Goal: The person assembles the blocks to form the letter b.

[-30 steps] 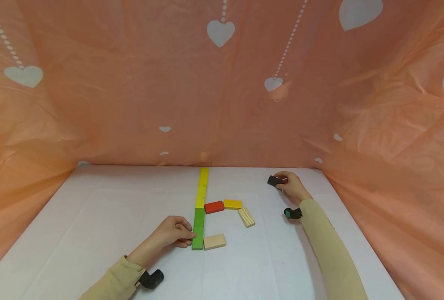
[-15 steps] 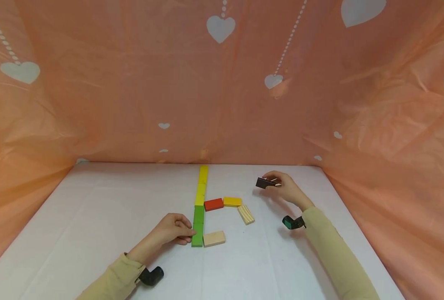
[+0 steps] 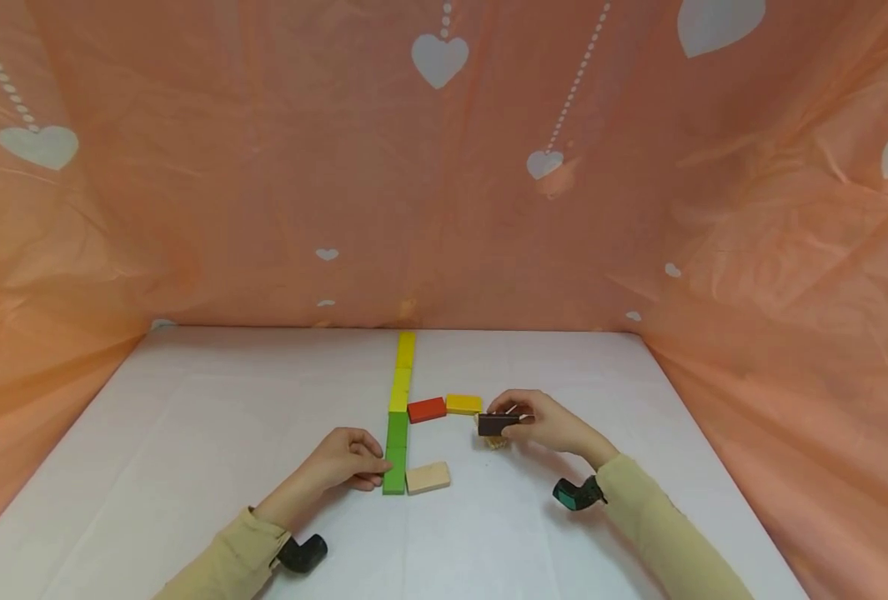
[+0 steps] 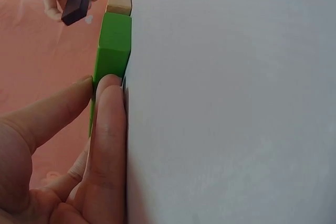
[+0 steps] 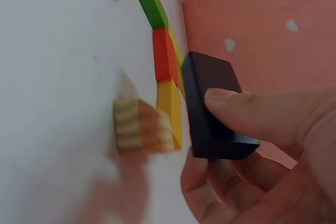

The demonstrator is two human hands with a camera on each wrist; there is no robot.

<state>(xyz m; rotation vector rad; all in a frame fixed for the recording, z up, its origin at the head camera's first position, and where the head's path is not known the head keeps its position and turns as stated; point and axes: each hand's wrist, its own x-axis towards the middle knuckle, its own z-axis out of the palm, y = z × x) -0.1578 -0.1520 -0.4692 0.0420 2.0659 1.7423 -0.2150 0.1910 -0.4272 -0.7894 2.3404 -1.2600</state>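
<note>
My right hand [image 3: 552,427] pinches a black wooden block [image 5: 195,103] between thumb and fingers. It holds the block above a striped bare-wood block [image 5: 128,127], which it partly covers in the head view. My left hand [image 3: 344,458] rests at the near end of a straight row, with fingertips and thumb touching the nearer green block [image 4: 115,35]. That row has green blocks in front and yellow blocks [image 3: 402,371] behind. From it a red block [image 3: 427,410] and an orange-yellow block [image 3: 464,404] reach rightward. A plain wood block [image 3: 428,477] lies beside the near green block.
The white tabletop [image 3: 188,433] stretches out on both sides of the blocks. Behind and beside it hangs an orange curtain [image 3: 263,167] with white hearts. Each wrist carries a small black camera [image 3: 303,553] close to the table surface.
My right hand has carried the black block leftward and nearer, from the table's back right to over the striped block. The left hand stays at the green block.
</note>
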